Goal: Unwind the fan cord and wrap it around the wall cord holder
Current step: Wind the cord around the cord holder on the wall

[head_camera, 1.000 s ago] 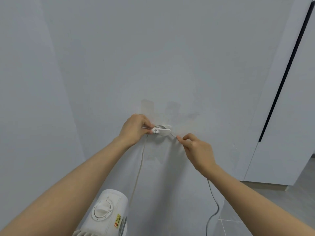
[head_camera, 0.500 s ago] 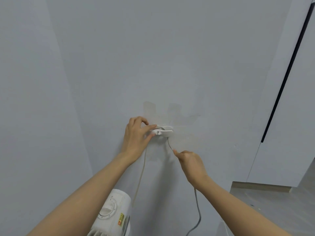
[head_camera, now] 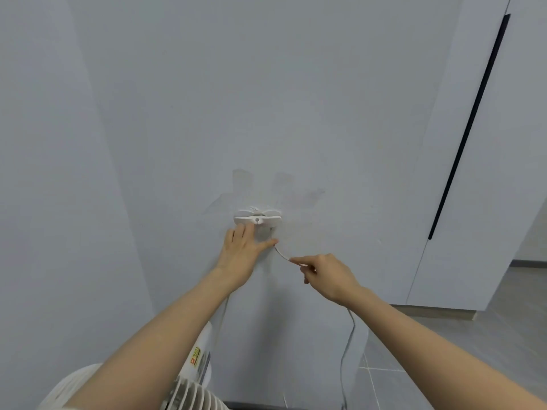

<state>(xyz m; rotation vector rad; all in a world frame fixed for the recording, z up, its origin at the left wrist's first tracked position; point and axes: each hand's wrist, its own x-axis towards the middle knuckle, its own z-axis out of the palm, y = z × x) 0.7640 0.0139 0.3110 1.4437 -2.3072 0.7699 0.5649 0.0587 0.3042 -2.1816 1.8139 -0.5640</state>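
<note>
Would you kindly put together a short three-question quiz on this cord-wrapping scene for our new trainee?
1. True or false: the right hand pinches the cord.
2. Pick one: the left hand is A) flat against the wall just under the cord holder; B) gripping the cord; C) hanging at the person's side.
3. Fill the gap: in the picture, the fan sits ___ the cord holder (above or below).

Key: 1 true; 2 A; 3 below.
</note>
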